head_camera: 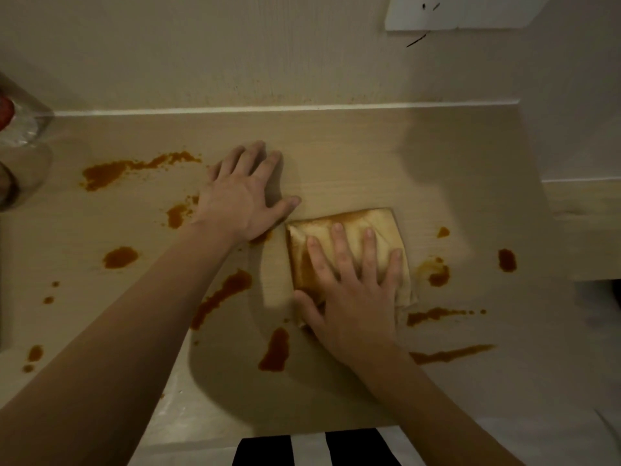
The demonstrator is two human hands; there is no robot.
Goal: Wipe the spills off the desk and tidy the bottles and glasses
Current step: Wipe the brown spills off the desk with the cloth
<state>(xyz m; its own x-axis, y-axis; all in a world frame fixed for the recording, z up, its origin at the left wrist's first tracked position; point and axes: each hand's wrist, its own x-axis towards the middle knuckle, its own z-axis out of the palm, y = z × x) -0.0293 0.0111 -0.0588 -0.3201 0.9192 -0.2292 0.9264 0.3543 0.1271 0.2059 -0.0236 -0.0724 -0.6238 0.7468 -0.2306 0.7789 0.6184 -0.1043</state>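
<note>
Orange-brown spills (111, 171) lay all over the pale wooden desk (353, 156). I counted about twelve big spots and streaks, plus some tiny drops near the left edge. One long streak (223, 295) sat in the middle of the desk, and a fat blob (275, 351) sat closer to the front edge. More streaks (450, 353) lay toward the right edge.

One folded cloth (349, 230) lay flat on the desk, a bit right of the middle. It was cream, with orange stains along its far edge and its left side. The right hand (353, 287) pressed down on the cloth with its fingers straight and spread apart. The left hand (242, 196) lay flat on the bare desk just beside the cloth, toward the back edge, its fingers also straight and a little apart. It held nothing.

At the back left corner stood one clear bottle (23, 126) with something red on it. I could not tell what was inside. Below it, at the left edge, was one clear glass (13, 183), mostly cut off.
</note>
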